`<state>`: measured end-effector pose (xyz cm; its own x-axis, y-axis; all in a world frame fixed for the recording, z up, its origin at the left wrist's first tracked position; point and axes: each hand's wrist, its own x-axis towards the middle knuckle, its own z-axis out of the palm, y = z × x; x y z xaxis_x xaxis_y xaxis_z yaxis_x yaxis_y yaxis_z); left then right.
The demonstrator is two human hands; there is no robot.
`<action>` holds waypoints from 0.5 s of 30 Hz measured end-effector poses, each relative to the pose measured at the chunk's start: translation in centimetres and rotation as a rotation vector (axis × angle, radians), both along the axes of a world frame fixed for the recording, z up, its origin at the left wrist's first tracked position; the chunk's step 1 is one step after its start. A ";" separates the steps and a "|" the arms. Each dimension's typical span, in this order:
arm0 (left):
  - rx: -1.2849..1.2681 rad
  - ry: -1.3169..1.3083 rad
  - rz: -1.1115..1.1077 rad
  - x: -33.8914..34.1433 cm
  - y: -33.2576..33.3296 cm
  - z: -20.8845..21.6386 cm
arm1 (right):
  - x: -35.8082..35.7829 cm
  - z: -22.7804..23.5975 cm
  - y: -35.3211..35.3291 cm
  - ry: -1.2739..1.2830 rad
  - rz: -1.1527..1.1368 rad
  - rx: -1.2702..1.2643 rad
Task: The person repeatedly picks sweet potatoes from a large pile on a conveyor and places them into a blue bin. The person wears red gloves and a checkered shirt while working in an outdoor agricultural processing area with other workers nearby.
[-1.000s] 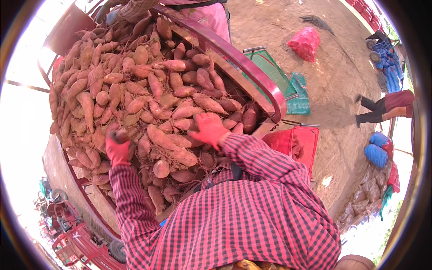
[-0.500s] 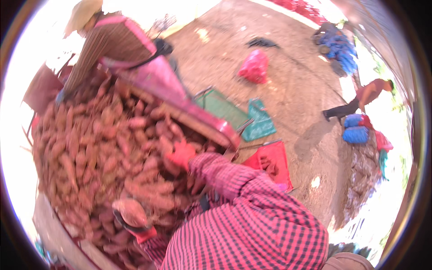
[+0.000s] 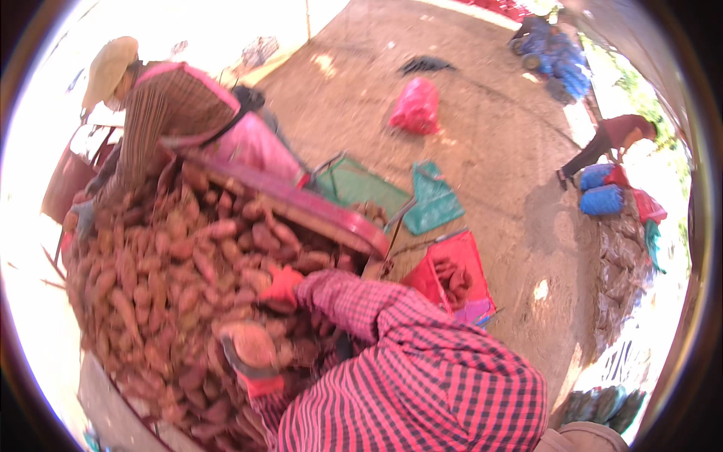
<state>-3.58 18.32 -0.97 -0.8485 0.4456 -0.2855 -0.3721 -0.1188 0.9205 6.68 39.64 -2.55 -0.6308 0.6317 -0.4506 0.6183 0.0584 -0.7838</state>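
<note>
A large heap of reddish-brown sweet potatoes (image 3: 162,264) fills the left side. My left hand (image 3: 262,380), in a red and black glove, is closed round a large sweet potato (image 3: 254,343) above the near part of the heap. Just beyond it, my right hand (image 3: 283,286) in a red glove reaches over the pile. Its fingers look curled on a sweet potato (image 3: 257,279), though blur and overlap hide the fingertips. Both my arms wear red and black checked sleeves.
A pink-edged board (image 3: 331,222) borders the heap; a co-worker (image 3: 181,102) leans over its far side. Right of it are a green mesh frame (image 3: 369,181), a teal bag (image 3: 433,200) and a red bag holding sweet potatoes (image 3: 474,260). Another person (image 3: 606,143) bends near blue sacks (image 3: 601,200).
My left hand has moved up and right with its sweet potato, closer to my right hand. My right hand has shifted slightly left. The co-worker's arm reaches farther left; the view has tilted.
</note>
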 end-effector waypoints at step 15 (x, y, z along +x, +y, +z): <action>0.397 -0.342 -0.801 8.8 22.2 15.7 | 26.1 15.5 11.5 0.951 -0.243 -0.421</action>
<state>5.24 40.50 14.71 -0.1477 0.9752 -0.1646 -0.7196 0.0082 0.6943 32.78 51.12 12.92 -0.7163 0.6959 -0.0512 -0.2987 -0.3721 -0.8788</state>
